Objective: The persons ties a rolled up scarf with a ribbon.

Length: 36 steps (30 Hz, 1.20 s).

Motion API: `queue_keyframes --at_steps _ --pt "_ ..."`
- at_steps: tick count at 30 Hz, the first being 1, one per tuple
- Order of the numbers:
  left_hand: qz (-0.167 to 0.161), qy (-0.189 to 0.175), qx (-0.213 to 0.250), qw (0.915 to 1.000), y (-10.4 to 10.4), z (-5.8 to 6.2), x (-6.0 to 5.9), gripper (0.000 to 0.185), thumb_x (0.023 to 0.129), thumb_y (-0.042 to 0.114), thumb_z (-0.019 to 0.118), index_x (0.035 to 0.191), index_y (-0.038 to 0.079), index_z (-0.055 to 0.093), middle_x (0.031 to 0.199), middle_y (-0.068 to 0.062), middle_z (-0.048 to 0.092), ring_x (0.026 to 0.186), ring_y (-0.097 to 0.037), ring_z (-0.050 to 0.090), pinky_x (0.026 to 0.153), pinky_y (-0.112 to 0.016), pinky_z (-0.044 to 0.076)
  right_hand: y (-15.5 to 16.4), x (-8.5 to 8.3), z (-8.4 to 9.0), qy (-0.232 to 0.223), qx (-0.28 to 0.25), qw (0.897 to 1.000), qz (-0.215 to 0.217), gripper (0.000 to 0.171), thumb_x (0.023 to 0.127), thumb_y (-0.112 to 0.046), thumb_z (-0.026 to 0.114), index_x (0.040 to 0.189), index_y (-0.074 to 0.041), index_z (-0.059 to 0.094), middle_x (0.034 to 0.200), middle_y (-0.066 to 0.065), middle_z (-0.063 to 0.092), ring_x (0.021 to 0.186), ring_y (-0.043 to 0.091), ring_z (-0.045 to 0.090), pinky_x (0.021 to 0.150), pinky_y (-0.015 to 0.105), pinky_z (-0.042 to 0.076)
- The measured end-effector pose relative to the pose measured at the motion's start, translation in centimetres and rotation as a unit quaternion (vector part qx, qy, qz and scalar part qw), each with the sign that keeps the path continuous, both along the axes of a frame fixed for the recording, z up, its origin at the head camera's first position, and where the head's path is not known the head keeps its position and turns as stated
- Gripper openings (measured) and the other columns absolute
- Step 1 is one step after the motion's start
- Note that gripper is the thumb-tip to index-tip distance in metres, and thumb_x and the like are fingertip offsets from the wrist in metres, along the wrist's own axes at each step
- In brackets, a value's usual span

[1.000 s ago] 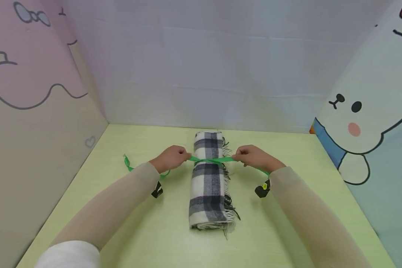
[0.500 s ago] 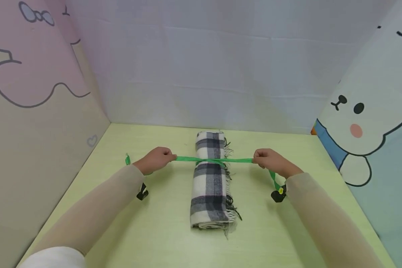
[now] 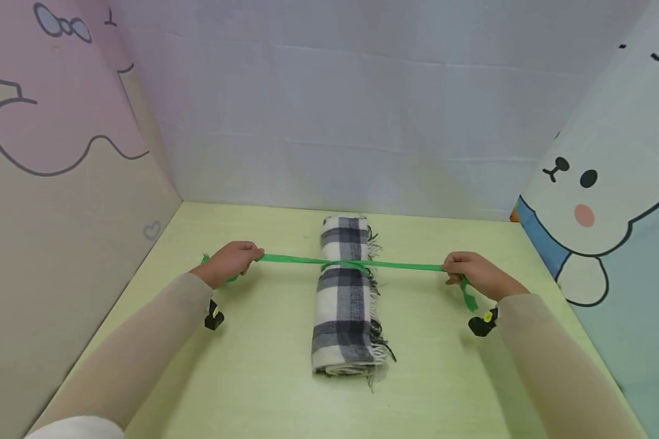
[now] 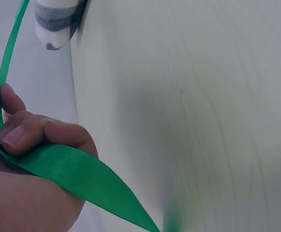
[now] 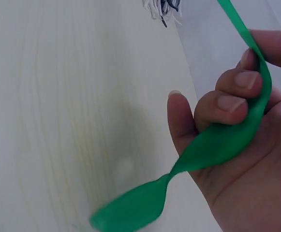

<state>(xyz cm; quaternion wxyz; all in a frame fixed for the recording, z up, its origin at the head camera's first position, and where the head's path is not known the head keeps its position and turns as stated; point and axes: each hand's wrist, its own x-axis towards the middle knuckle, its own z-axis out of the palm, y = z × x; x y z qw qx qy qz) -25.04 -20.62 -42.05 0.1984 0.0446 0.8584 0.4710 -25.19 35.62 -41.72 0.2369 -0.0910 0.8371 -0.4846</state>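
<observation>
A rolled black-and-white checked scarf (image 3: 340, 311) with a fringed right side lies lengthwise in the middle of the table. Round its upper part runs a green ribbon (image 3: 291, 259), crossed on top and drawn nearly straight out to both sides. My left hand (image 3: 230, 262) pinches one end to the left of the scarf; in the left wrist view the ribbon's tail (image 4: 82, 174) passes over the palm and hangs down. To the right, my right hand (image 3: 478, 273) grips the other end between thumb and fingers, its twisted tail (image 5: 222, 150) dangling below the palm.
The pale yellow-green table (image 3: 274, 390) meets a white cloth wall (image 3: 329, 122) at the back. Printed cloth panels with cartoon figures stand left and right (image 3: 598, 225). Small black wrist devices show below each cuff.
Both hands have moved apart, left hand leftward and right hand rightward, each sliding the ribbon out longer. The crossing on the scarf has drawn tighter; the scarf has stayed in place.
</observation>
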Motion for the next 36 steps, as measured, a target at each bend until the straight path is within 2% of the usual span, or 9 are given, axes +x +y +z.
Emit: queue_keyframes --at_steps 3,10,12,14,17,19,25,32,36 --pt "0.001 0.012 -0.008 0.9999 -0.7 -0.2 0.1 0.035 0.108 0.033 0.055 0.086 0.006 0.05 0.068 0.001 0.034 0.063 -0.019 0.033 0.066 -0.035 0.033 1.0 0.3 0.0 -0.007 -0.017 1.0 -0.012 0.031 0.109 -0.022 0.053 0.089 0.001 0.046 0.072 0.007 0.041 0.096 0.04 0.056 0.098 0.05 0.049" --pt "-0.011 0.079 -0.101 0.9917 -2.2 -0.5 0.2 0.041 0.104 0.041 0.062 0.078 0.011 0.049 0.072 -0.001 0.041 0.064 -0.019 0.036 0.063 -0.035 0.034 2.8 0.8 0.4 -0.004 0.005 1.0 -0.017 0.028 0.109 -0.018 0.052 0.088 0.0 0.045 0.071 0.007 0.042 0.096 0.039 0.058 0.098 0.051 0.05" --pt "-0.011 0.081 -0.109 0.9906 -2.6 -0.6 0.3 0.041 0.104 0.04 0.061 0.078 0.011 0.049 0.072 -0.001 0.041 0.065 -0.019 0.037 0.064 -0.035 0.034 3.1 1.0 0.4 0.004 0.028 0.999 -0.02 0.026 0.109 -0.018 0.052 0.091 0.001 0.048 0.074 0.006 0.043 0.094 0.034 0.057 0.095 0.048 0.051" --pt "-0.014 0.077 -0.116 0.9901 -2.9 -0.7 0.3 0.039 0.105 0.037 0.06 0.079 0.011 0.049 0.072 -0.001 0.041 0.065 -0.02 0.037 0.064 -0.035 0.034 3.3 1.2 0.2 0.005 0.053 0.998 -0.029 0.024 0.108 -0.018 0.054 0.095 0.002 0.051 0.077 0.006 0.045 0.086 0.029 0.053 0.086 0.042 0.051" --pt "-0.018 0.072 -0.142 0.987 -3.2 -1.1 0.5 0.036 0.106 0.033 0.058 0.08 0.011 0.049 0.072 -0.001 0.041 0.065 -0.019 0.039 0.063 -0.034 0.034 3.5 1.3 -0.3 0.009 0.093 0.995 -0.035 0.021 0.107 -0.02 0.056 0.101 0.0 0.055 0.08 0.005 0.047 0.077 0.023 0.047 0.071 0.036 0.043" --pt "-0.02 0.069 -0.167 0.9834 -3.3 -1.3 0.6 0.035 0.107 0.034 0.057 0.081 0.011 0.05 0.072 -0.001 0.042 0.065 -0.019 0.04 0.062 -0.033 0.034 3.7 1.3 -0.8 0.011 0.109 0.993 -0.041 0.021 0.106 -0.02 0.058 0.102 0.0 0.058 0.079 0.005 0.048 0.075 0.023 0.045 0.068 0.035 0.038" --pt "-0.029 0.064 -0.206 0.976 -3.8 -1.9 0.5 0.033 0.107 0.034 0.056 0.084 0.011 0.052 0.074 -0.002 0.044 0.066 -0.019 0.043 0.062 -0.033 0.035 4.5 1.5 -2.0 0.044 0.158 0.985 -0.05 0.021 0.104 -0.021 0.061 0.101 -0.001 0.064 0.082 0.006 0.054 0.079 0.023 0.049 0.07 0.035 0.041" --pt "-0.04 0.072 -0.231 0.9695 -4.8 -2.6 0.1 0.032 0.107 0.031 0.056 0.084 0.01 0.052 0.075 -0.003 0.045 0.068 -0.02 0.044 0.063 -0.033 0.036 4.4 1.5 -2.2 0.089 0.242 0.965 -0.047 0.023 0.105 -0.026 0.06 0.098 -0.005 0.067 0.084 0.005 0.058 0.077 0.022 0.05 0.067 0.036 0.041" --pt "-0.035 0.072 -0.245 0.9662 -4.5 -3.0 -0.1 0.033 0.106 0.034 0.057 0.083 0.01 0.052 0.074 -0.003 0.046 0.068 -0.02 0.044 0.063 -0.033 0.036 4.0 1.4 -2.4 0.085 0.258 0.961 -0.054 0.02 0.104 -0.021 0.06 0.099 -0.003 0.069 0.087 0.006 0.061 0.079 0.023 0.051 0.069 0.036 0.042"
